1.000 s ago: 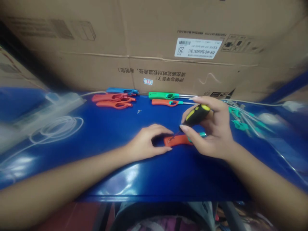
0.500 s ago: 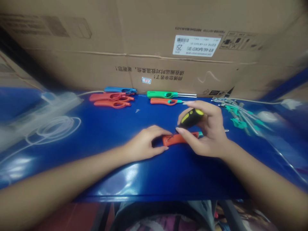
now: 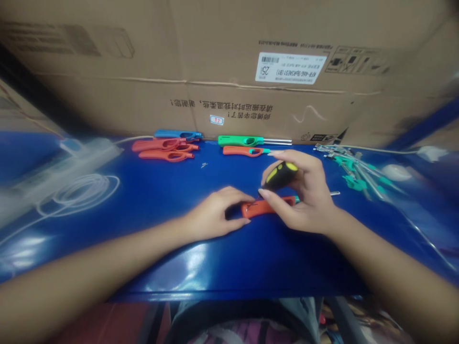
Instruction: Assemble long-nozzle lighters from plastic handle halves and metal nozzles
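On the blue table lies an orange long-necked lighter (image 3: 263, 206), its rounded end pinched between the thumb and fingers of my left hand (image 3: 218, 212). My right hand (image 3: 304, 193) grips a black and yellow screwdriver (image 3: 280, 176) by the handle, held tilted over the lighter. The screwdriver's thin shaft meets the lighter near its left end; the exact tip is too small to make out. Part of the lighter's teal collar and metal tube passes behind my right hand and shows again beyond it.
Behind lie a green lighter (image 3: 238, 141), another orange lighter (image 3: 242, 151), red-orange lighter bodies (image 3: 167, 155) and blue ones (image 3: 175, 134). Tiny screws (image 3: 204, 165) rest nearby. Metal tubes with teal parts (image 3: 355, 174) are piled right. A power strip (image 3: 82, 160) and coiled white cable (image 3: 84, 188) sit left; cardboard (image 3: 143, 95) stands behind.
The screwdriver and my right hand have shifted very slightly left in the view, and the whole scene has moved a little with the camera. Both holds are the same.
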